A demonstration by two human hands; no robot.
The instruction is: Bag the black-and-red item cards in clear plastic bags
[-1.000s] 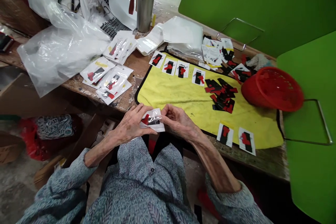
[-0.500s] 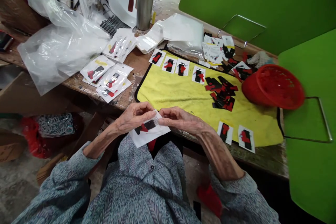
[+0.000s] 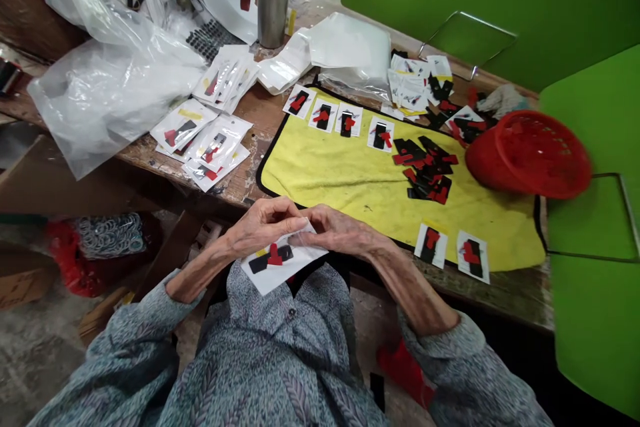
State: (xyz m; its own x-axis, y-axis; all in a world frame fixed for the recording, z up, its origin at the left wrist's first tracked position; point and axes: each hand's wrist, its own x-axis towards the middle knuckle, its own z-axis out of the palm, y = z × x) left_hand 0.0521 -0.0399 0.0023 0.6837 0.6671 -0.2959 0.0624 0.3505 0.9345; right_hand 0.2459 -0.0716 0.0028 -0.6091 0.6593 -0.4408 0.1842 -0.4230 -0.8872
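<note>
Over my lap, my left hand (image 3: 273, 223) and my right hand (image 3: 333, 230) pinch the upper edge of a small white plastic packet (image 3: 273, 278). Black and red pieces show through its front. My fingertips meet closely at that edge and partly hide it. On the yellow cloth (image 3: 320, 173) lie several white cards (image 3: 348, 121) in a row, each bearing black and red pieces. A heap of loose black and red pieces (image 3: 425, 167) sits to their right. Two more cards, one of them a card with a yellow top (image 3: 431, 245), lie near the front edge.
Filled packets (image 3: 213, 147) are piled on the wooden table at left, beside a large clear plastic bag (image 3: 115, 93). A metal flask (image 3: 274, 0) stands at the back. At right, a red basket (image 3: 520, 160) leans tilted near green panels (image 3: 590, 320).
The packet has tilted so its front with the black and red pieces shows more fully. Both hands stay together at its edge. The view has shifted slightly.
</note>
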